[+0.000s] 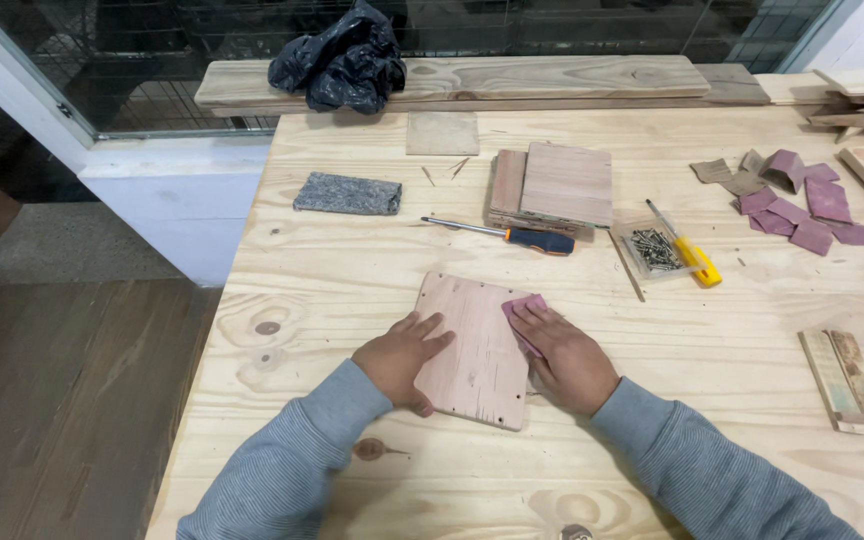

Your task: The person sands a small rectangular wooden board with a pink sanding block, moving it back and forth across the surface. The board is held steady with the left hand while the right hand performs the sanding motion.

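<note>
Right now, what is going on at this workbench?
A person is sanding a small wooden panel that lies flat on the plywood table. The left hand presses down on the panel's left side, while the right hand holds a reddish piece of sandpaper against its right edge. Behind lie a screwdriver, a stack of similar panels, a clear tray of screws and more sandpaper pieces.
</note>
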